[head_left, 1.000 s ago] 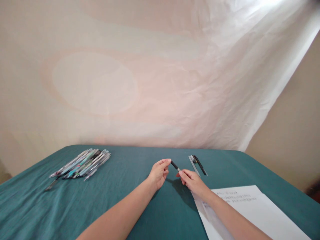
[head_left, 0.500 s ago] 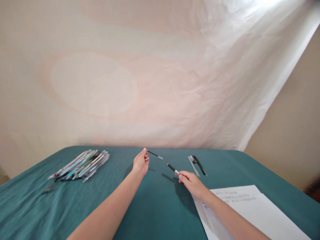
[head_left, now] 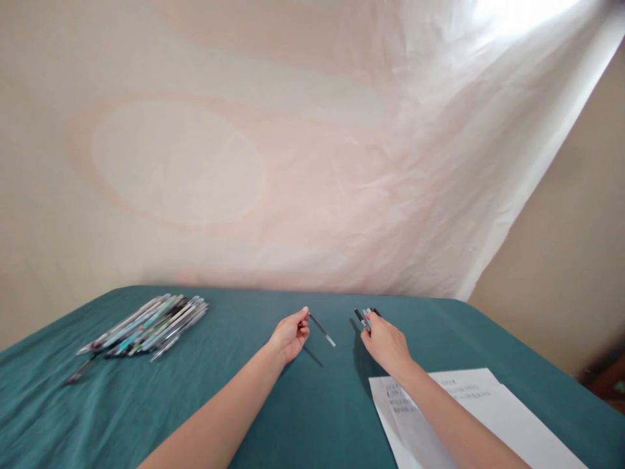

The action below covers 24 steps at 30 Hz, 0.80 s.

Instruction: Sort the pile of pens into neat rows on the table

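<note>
My left hand is closed, pinching one end of a thin dark pen refill above the table; its pale end points down and to the right. In my right hand, the fingers are around a black pen barrel with a silvery band. This hand is over the small group of pens at the right, which it mostly covers. Whether it touches them I cannot tell.
A heap of many pens lies on the left of the green tablecloth. White paper sheets with writing lie at the right front, partly under my right forearm. A pale hanging sheet stands behind the table.
My right hand has moved right with the pen barrel, over the small group of pens. My left hand has shifted right, and the refill now slants more steeply down.
</note>
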Each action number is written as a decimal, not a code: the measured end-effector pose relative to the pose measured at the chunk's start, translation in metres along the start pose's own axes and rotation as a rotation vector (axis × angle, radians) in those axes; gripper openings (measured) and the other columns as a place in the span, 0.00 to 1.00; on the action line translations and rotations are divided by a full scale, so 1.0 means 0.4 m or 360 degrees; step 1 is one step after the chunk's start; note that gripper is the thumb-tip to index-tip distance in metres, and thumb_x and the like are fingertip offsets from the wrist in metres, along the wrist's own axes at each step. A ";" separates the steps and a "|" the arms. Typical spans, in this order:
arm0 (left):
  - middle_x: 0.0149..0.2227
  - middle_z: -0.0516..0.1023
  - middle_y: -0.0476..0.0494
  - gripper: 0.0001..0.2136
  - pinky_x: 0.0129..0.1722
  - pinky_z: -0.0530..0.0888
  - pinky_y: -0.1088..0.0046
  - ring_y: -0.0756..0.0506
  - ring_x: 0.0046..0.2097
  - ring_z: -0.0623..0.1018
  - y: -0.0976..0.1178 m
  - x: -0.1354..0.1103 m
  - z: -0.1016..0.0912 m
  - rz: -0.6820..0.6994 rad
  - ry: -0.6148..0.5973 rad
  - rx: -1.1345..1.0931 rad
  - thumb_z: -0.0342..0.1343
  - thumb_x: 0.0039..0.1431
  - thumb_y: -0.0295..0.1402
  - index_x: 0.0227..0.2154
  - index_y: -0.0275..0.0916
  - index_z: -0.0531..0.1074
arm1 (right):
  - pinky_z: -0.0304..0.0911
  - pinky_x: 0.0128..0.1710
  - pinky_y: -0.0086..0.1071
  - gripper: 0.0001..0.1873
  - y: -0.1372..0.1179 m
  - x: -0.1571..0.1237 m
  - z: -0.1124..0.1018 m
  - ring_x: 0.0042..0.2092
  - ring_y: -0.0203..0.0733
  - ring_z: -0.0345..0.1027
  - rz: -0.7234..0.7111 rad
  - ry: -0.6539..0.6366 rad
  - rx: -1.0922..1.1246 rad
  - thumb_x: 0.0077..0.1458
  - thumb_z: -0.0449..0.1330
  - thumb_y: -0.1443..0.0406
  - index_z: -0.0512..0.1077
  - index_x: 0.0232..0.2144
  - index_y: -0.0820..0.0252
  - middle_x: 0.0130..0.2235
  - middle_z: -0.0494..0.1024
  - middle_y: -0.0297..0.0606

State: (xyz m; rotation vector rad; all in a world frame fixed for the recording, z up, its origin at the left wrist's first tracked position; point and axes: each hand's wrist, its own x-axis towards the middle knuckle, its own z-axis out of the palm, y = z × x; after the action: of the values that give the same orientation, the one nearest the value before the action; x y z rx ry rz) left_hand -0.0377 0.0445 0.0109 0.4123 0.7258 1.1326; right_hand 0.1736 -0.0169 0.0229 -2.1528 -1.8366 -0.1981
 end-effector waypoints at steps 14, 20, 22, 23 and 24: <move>0.21 0.65 0.50 0.05 0.14 0.61 0.87 0.59 0.19 0.62 -0.036 -0.018 0.008 -0.0090 -0.0129 0.0195 0.57 0.48 0.25 0.23 0.31 0.66 | 0.58 0.30 0.31 0.12 -0.022 0.020 0.029 0.37 0.45 0.67 -0.0057 0.0139 -0.0225 0.53 0.47 0.71 0.66 0.39 0.65 0.39 0.68 0.49; 0.20 0.65 0.50 0.05 0.14 0.61 0.87 0.59 0.19 0.63 -0.049 -0.026 0.015 -0.0090 -0.0192 0.0220 0.58 0.47 0.25 0.21 0.31 0.66 | 0.58 0.30 0.27 0.15 -0.060 -0.003 -0.016 0.30 0.36 0.66 -0.0439 -0.0221 0.0731 0.55 0.48 0.61 0.71 0.28 0.61 0.27 0.73 0.37; 0.20 0.65 0.50 0.06 0.15 0.61 0.87 0.59 0.18 0.63 -0.055 -0.030 0.017 -0.0085 -0.0219 0.0235 0.57 0.48 0.26 0.21 0.31 0.66 | 0.56 0.26 0.26 0.17 -0.081 -0.017 -0.018 0.26 0.35 0.65 -0.0482 -0.0359 0.0984 0.54 0.48 0.59 0.71 0.26 0.62 0.23 0.73 0.35; 0.19 0.65 0.50 0.06 0.15 0.62 0.87 0.58 0.18 0.63 -0.059 -0.031 0.017 -0.0082 -0.0229 0.0246 0.57 0.48 0.26 0.21 0.31 0.66 | 0.56 0.24 0.26 0.16 -0.090 -0.023 -0.016 0.24 0.34 0.64 -0.0475 -0.0385 0.1052 0.53 0.49 0.58 0.71 0.25 0.63 0.23 0.73 0.34; 0.19 0.65 0.50 0.06 0.15 0.62 0.86 0.58 0.18 0.63 -0.062 -0.033 0.017 -0.0081 -0.0238 0.0259 0.57 0.48 0.26 0.21 0.31 0.66 | 0.55 0.24 0.26 0.15 -0.099 -0.030 -0.013 0.23 0.33 0.63 -0.0469 -0.0397 0.1089 0.52 0.50 0.59 0.72 0.25 0.63 0.22 0.73 0.34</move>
State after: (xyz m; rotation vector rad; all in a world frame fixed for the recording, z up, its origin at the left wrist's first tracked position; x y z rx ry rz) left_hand -0.0194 0.0234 0.0042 0.6061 0.6953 0.9868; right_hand 0.1333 -0.0244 0.0298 -1.4811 -1.9627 0.5806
